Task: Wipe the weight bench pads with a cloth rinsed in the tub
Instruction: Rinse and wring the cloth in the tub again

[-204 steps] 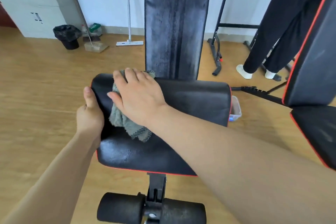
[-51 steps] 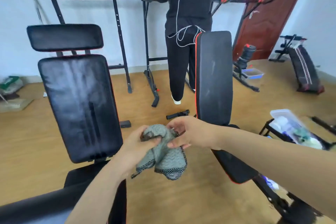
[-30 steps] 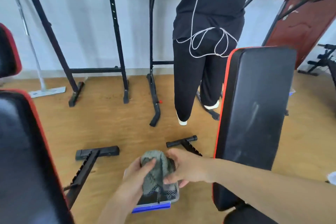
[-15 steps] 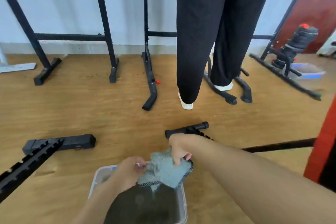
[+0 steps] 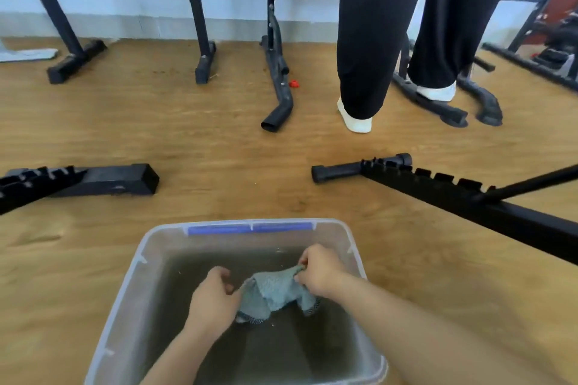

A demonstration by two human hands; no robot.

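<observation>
Wooden floor is carrying the set-up. On the left, a black bench foot is lying flat, apart from the tub. Centre: the clear plastic tub is holding murky water. The left hand is gripping the left edge of the grey-green cloth with fingers curled on it; the right hand is pinching the opposite edge. The cloth is hanging stretched between the two hands, its lower hem dipping into the water. On the right, a notched black bench rail is running off frame; behind it, another person's legs are standing by the racks.

Judgement: rinse step is under way — no pads are in view. Left to do: wringing, then wiping the pads.
</observation>
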